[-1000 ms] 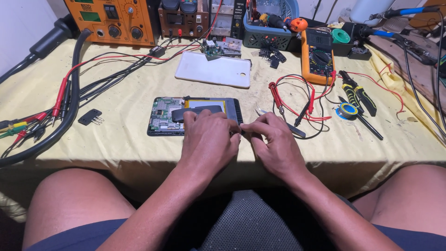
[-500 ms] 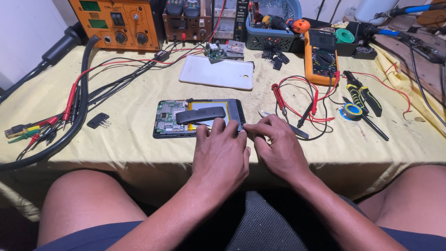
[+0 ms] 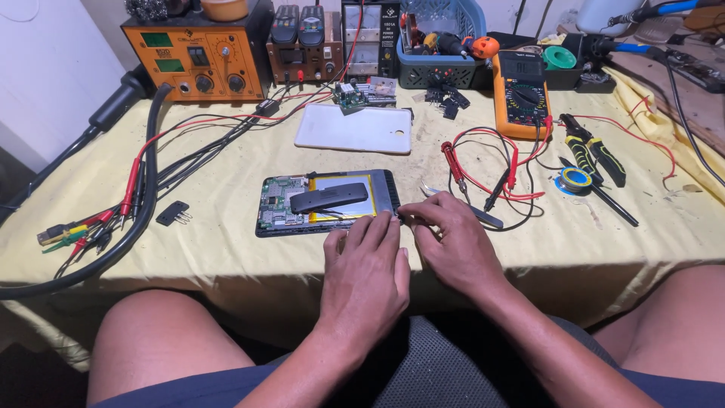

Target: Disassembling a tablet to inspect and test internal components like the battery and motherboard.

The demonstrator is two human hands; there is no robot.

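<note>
I find my left hand (image 3: pixel 366 264) lying flat, grasping nothing, fingertips bracing the opened tablet (image 3: pixel 325 202) near the table edge (image 3: pixel 226 261). My right hand (image 3: pixel 453 242) pinches at its right corner; contents unclear. Tweezers (image 3: pixel 461 208) lie beside.

Even, soft overhead light, sharp focus, no glare; wide-angle bending at edges, dim under the table (image 3: pixel 226 264).

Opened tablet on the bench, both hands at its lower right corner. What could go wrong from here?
1. The left hand and right hand press at the corner of the opened black tablet; its exposed yellow battery might get bent.
2. The red probe leads lie close and may snag the right hand.
</note>
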